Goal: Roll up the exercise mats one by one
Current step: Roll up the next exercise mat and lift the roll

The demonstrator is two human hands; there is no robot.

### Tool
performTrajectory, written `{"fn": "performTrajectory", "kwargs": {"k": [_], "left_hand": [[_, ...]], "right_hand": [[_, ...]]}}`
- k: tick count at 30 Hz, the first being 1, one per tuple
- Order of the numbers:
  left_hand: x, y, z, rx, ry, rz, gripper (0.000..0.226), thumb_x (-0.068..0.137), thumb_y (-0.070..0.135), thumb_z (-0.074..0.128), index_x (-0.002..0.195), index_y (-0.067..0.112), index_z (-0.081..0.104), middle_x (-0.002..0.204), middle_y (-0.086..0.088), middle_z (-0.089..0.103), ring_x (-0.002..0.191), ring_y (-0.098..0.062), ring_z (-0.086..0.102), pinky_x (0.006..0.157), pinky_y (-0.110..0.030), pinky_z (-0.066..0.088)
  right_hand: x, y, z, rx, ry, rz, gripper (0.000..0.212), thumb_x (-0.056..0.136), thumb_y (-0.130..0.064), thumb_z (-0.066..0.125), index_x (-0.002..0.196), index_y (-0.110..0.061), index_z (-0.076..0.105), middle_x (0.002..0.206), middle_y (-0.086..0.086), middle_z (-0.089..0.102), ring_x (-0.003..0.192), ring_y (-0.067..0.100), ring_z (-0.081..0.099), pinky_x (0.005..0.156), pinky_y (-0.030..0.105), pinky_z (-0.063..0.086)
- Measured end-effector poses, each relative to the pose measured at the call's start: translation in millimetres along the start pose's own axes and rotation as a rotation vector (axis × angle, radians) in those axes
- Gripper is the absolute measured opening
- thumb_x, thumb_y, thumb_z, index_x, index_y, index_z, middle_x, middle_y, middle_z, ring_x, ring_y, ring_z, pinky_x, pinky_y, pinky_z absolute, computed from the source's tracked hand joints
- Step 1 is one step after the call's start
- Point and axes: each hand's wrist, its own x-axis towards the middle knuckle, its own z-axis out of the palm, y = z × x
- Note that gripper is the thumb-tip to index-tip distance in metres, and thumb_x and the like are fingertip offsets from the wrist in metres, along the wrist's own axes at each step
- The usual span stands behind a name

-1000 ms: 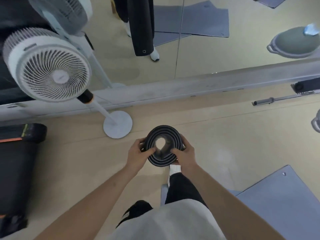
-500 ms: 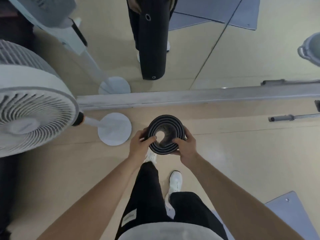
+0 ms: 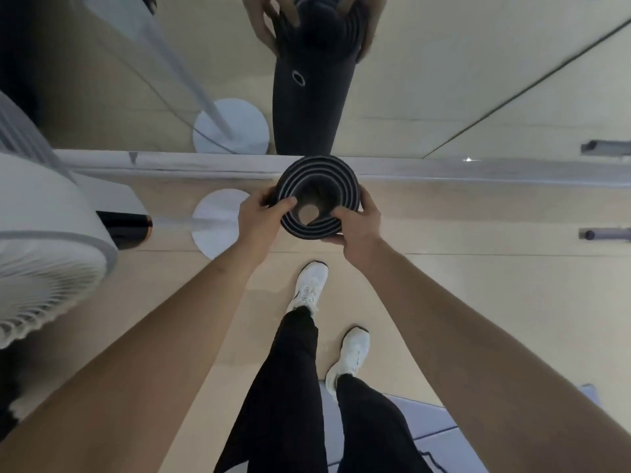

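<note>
A dark rolled-up exercise mat (image 3: 319,172) stands upright between my hands, seen end-on as a spiral with a hollow core. My left hand (image 3: 261,213) grips its left side, thumb on the top edge. My right hand (image 3: 358,223) grips the right side, thumb hooked over the rim. The roll is right at the base of a wall mirror (image 3: 444,80), which shows the mat's reflection (image 3: 309,97). Its lower end is hidden from me. A flat blue-grey mat (image 3: 409,425) lies on the floor behind my feet.
A white pedestal fan (image 3: 44,240) stands close on my left, its round base (image 3: 213,221) just left of my left hand. The mirror's grey sill (image 3: 478,172) runs across the floor ahead. A bar end (image 3: 604,233) lies at the right edge.
I have stepped closer to the mirror with the rolled mat held upright in both hands. The fan has slid further left and the roll now sits against the mirror's sill.
</note>
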Motion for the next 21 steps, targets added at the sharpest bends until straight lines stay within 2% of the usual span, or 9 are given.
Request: {"fn": "performTrajectory", "kwargs": {"k": [3,7,9,10,13,15,17,19,21], "left_hand": [[21,6,1,0.030,0.012,0.051,0.033,0.082,0.032,0.076,0.112,0.016,0.076,0.103,0.000,0.078,0.099,-0.019,0.075,0.093,-0.042,0.061],[47,8,11,0.117,0.058,0.049,0.039,0.093,0.022,0.070,0.131,0.011,0.065,0.117,0.000,0.072,0.107,-0.020,0.069,0.085,-0.027,0.055],[57,10,17,0.160,0.045,0.036,0.045,0.093,0.014,0.066,0.137,0.013,0.060,0.120,0.000,0.069,0.112,-0.023,0.067,0.091,-0.034,0.056],[61,12,19,0.170,0.042,0.035,0.050,0.091,0.011,0.064,0.141,0.015,0.058,0.124,-0.001,0.068,0.113,-0.024,0.067,0.095,-0.039,0.057],[69,15,19,0.192,0.063,0.063,0.054,0.087,0.005,0.062,0.139,0.018,0.059,0.122,0.003,0.068,0.114,-0.025,0.066,0.100,-0.051,0.056],[65,13,18,0.170,0.054,0.086,0.054,0.088,0.004,0.065,0.136,0.025,0.057,0.119,0.009,0.065,0.120,-0.023,0.063,0.104,-0.050,0.054],[62,7,17,0.188,0.061,0.114,0.067,0.090,0.005,0.069,0.152,0.018,0.047,0.141,0.003,0.058,0.136,-0.022,0.054,0.115,-0.046,0.046],[57,3,15,0.262,0.073,0.152,0.076,0.090,0.008,0.072,0.158,0.018,0.039,0.161,-0.005,0.042,0.150,-0.023,0.037,0.124,-0.042,0.034],[49,5,13,0.398,0.065,0.232,0.075,0.090,0.008,0.073,0.157,0.020,0.041,0.166,-0.005,0.033,0.156,-0.024,0.026,0.120,-0.033,0.029]], "right_hand": [[20,-6,17,0.024,-0.010,0.001,0.070,0.085,0.013,0.059,0.136,-0.034,0.055,0.114,0.009,0.070,0.100,0.037,0.073,0.070,0.059,0.064],[51,-10,28,-0.018,-0.025,-0.006,0.064,0.093,0.011,0.055,0.137,-0.036,0.051,0.116,0.003,0.066,0.103,0.033,0.070,0.061,0.046,0.065],[65,-11,30,-0.063,-0.035,-0.016,0.048,0.099,0.004,0.057,0.133,-0.030,0.052,0.121,0.005,0.065,0.106,0.034,0.069,0.056,0.040,0.064],[71,-12,31,-0.105,-0.034,-0.031,0.037,0.101,-0.001,0.059,0.126,-0.027,0.053,0.121,0.005,0.065,0.108,0.035,0.069,0.058,0.042,0.065],[86,-17,33,-0.255,-0.037,-0.072,0.024,0.100,-0.013,0.064,0.120,-0.022,0.054,0.113,0.003,0.067,0.108,0.036,0.069,0.076,0.057,0.064],[88,-20,30,-0.309,-0.052,-0.059,0.028,0.101,-0.017,0.065,0.127,-0.021,0.054,0.116,0.005,0.067,0.107,0.035,0.070,0.078,0.055,0.064],[88,-21,26,-0.389,-0.052,-0.066,0.042,0.101,-0.022,0.065,0.140,-0.018,0.051,0.120,0.006,0.066,0.109,0.031,0.068,0.078,0.049,0.064],[89,-19,23,-0.458,-0.038,-0.095,0.058,0.100,-0.027,0.067,0.152,-0.017,0.044,0.133,0.008,0.063,0.115,0.032,0.065,0.084,0.049,0.063],[87,-19,20,-0.478,-0.020,-0.131,0.066,0.097,-0.028,0.070,0.155,-0.016,0.041,0.142,0.011,0.059,0.122,0.033,0.063,0.095,0.051,0.059]]}}
